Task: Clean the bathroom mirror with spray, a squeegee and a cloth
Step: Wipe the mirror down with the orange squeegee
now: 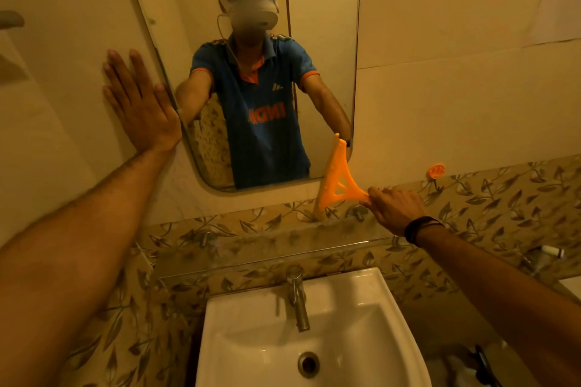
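Observation:
The bathroom mirror (317, 25) hangs on the wall straight ahead and reflects a person in a blue shirt. My left hand (140, 104) lies flat with straight fingers on the wall, its thumb side at the mirror's left edge. My right hand (394, 209) grips the handle of an orange squeegee (336, 181). The squeegee's blade stands nearly upright at the mirror's lower right corner and reaches down past the mirror onto the tiles. No spray bottle or cloth is in view.
A glass shelf (267, 248) runs below the mirror. Under it sits a white sink (361, 308) with a steel tap (298, 298). An orange hook (436, 170) is stuck on the leaf-patterned tiles at the right.

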`<move>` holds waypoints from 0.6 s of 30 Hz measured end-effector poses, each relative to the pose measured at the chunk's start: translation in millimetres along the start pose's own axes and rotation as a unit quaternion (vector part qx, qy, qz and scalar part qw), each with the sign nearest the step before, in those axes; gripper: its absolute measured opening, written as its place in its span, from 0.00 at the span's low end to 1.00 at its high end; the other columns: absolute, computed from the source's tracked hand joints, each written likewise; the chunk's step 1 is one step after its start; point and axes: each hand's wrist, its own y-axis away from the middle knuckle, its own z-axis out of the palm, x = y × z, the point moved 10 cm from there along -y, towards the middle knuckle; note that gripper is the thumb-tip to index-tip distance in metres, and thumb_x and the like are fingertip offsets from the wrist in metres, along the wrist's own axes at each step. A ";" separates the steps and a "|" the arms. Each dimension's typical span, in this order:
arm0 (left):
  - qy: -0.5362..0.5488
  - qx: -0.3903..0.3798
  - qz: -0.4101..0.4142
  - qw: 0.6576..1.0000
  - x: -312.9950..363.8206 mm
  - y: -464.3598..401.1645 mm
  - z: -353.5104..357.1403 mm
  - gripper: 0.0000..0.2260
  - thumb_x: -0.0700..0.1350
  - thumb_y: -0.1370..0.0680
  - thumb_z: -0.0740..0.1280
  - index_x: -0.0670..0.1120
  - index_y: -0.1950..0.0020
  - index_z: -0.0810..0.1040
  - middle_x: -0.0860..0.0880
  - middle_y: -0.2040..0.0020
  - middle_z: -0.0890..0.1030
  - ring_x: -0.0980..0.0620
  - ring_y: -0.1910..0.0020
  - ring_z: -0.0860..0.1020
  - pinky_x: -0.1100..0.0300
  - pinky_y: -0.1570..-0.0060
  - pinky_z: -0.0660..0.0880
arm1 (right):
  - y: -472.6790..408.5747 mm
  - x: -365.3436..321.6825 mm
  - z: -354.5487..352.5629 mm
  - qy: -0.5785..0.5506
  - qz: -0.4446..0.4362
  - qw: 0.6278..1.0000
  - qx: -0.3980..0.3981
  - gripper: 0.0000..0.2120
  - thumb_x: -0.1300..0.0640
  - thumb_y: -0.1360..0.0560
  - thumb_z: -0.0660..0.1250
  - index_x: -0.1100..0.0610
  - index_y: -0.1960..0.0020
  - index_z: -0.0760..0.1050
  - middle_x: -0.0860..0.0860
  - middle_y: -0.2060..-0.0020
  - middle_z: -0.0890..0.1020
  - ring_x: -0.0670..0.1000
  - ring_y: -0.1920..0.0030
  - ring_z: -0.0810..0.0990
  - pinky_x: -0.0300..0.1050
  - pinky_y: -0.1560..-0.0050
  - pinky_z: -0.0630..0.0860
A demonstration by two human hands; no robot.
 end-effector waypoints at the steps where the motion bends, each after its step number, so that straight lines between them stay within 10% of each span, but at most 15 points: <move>1: 0.001 -0.006 0.001 1.000 -0.9 0.2 0.1 0.25 0.54 0.15 0.45 0.49 0.17 0.48 0.42 0.18 0.52 0.44 0.18 0.50 0.47 0.21 0.48 | 4.7 5.7 0.3 -0.002 0.011 1.000 -0.003 0.23 0.37 0.21 0.46 0.52 0.47 0.69 0.51 0.65 0.79 0.55 0.71 0.76 0.46 0.71 0.73; 18: 0.014 -0.072 -0.044 0.996 6.1 13.5 -1.9 0.26 0.53 0.15 0.44 0.48 0.18 0.46 0.42 0.17 0.48 0.43 0.18 0.49 0.44 0.22 0.51 | -8.4 7.4 -55.8 -0.255 0.182 0.942 0.118 0.26 0.34 0.21 0.45 0.53 0.54 0.70 0.50 0.73 0.73 0.55 0.72 0.74 0.44 0.74 0.65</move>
